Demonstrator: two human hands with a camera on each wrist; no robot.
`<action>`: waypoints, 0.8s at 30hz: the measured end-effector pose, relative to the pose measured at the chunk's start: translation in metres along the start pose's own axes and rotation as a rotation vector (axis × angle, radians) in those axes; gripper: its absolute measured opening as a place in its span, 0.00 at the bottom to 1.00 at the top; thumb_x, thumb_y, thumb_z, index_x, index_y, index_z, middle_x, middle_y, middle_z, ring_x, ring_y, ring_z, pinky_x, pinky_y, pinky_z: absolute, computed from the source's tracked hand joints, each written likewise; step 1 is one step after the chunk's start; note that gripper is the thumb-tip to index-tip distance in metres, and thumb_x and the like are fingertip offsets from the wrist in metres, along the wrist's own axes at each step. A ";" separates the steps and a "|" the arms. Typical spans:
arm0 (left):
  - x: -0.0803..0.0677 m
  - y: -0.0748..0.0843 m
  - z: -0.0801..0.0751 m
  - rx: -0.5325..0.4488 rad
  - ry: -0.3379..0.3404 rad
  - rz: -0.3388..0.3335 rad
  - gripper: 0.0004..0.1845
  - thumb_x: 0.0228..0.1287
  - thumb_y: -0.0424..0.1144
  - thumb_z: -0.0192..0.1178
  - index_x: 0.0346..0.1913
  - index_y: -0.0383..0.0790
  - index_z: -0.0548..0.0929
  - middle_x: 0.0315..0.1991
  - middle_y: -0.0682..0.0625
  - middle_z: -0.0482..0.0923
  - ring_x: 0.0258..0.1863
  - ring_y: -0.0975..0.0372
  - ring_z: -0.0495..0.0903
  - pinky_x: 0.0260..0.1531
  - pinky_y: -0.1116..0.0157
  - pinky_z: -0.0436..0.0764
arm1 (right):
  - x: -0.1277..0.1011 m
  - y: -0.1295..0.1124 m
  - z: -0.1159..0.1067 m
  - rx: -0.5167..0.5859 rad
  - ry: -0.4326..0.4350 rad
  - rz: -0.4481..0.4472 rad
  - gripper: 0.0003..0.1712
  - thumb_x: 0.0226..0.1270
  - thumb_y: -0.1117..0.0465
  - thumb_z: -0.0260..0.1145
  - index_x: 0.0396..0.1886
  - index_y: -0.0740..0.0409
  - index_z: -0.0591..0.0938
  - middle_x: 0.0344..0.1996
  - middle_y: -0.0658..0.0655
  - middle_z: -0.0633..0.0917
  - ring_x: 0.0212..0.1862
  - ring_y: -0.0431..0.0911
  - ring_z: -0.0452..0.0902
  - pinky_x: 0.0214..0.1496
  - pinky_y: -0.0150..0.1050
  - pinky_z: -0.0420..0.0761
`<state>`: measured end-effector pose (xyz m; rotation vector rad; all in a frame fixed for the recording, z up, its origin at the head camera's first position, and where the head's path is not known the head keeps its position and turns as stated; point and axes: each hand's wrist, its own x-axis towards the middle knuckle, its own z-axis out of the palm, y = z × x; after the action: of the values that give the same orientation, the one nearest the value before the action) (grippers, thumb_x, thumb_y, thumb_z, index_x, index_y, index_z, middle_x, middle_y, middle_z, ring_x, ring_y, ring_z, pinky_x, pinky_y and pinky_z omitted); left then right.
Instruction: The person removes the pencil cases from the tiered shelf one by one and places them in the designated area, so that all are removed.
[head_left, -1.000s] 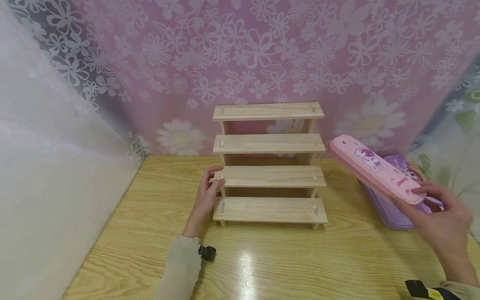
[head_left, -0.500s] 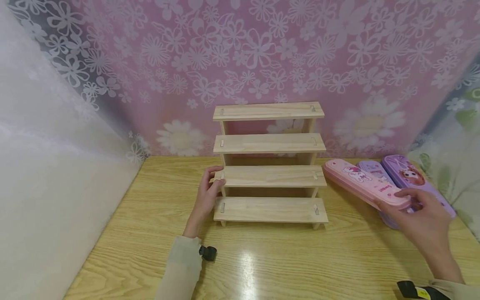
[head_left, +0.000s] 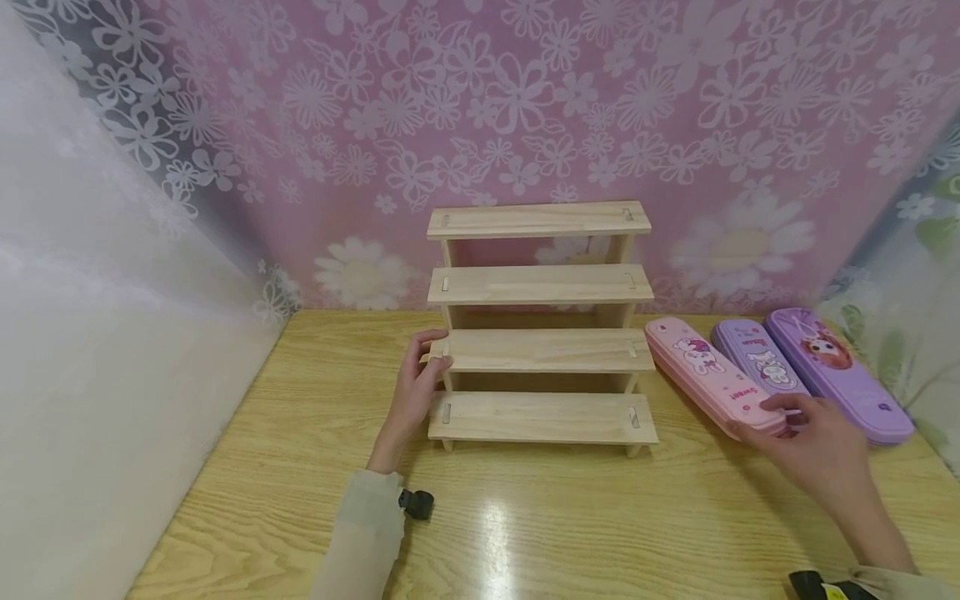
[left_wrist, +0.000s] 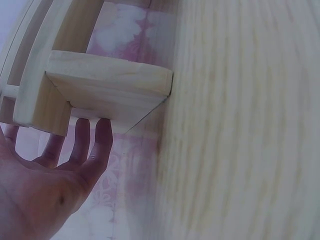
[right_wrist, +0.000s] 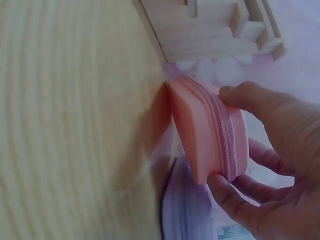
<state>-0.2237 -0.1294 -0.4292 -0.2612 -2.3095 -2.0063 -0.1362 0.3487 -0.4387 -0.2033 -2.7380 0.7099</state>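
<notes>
Pink pencil case (head_left: 711, 374) on the table (head_left: 525, 525), nearest of three cases, your right hand (head_left: 813, 446) pinching its near end; left hand (head_left: 415, 396) touches the four-step wooden rack (head_left: 540, 350) | Left wrist: straight fingers (left_wrist: 95, 145) under one shelf, thumb cut off | Right wrist: thumb and fingers (right_wrist: 235, 200) clamp the case's end; lilac case (right_wrist: 185, 215) partly hidden.

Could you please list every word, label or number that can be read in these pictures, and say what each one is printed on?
"Sweet", small red lettering, only just legible: on the pink rectangular zip pencil case gripped by the right hand.
Small print on the two purple pencil cases: too small to read.
Four-tier wooden step shelf: no text.
</notes>
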 end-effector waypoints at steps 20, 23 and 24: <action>0.000 -0.001 0.000 -0.011 0.002 -0.009 0.20 0.68 0.35 0.50 0.63 0.42 0.69 0.52 0.42 0.68 0.41 0.57 0.73 0.40 0.56 0.80 | -0.003 -0.002 0.005 -0.020 -0.021 0.041 0.34 0.51 0.39 0.71 0.43 0.64 0.78 0.40 0.74 0.79 0.39 0.65 0.76 0.30 0.44 0.67; -0.001 -0.001 0.000 0.007 0.001 -0.011 0.20 0.68 0.36 0.51 0.63 0.42 0.69 0.52 0.43 0.69 0.41 0.54 0.74 0.39 0.58 0.79 | -0.003 -0.001 0.005 -0.001 0.072 -0.017 0.29 0.49 0.43 0.73 0.41 0.61 0.80 0.36 0.71 0.81 0.34 0.55 0.77 0.28 0.36 0.65; -0.001 -0.001 0.000 0.019 -0.001 -0.010 0.21 0.69 0.36 0.51 0.63 0.42 0.69 0.53 0.43 0.69 0.42 0.54 0.74 0.39 0.57 0.79 | -0.002 0.000 0.005 0.006 0.104 -0.042 0.27 0.48 0.44 0.74 0.40 0.60 0.81 0.35 0.70 0.82 0.31 0.48 0.77 0.27 0.34 0.63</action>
<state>-0.2229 -0.1299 -0.4301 -0.2495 -2.3334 -1.9886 -0.1357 0.3455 -0.4432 -0.1763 -2.6332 0.6770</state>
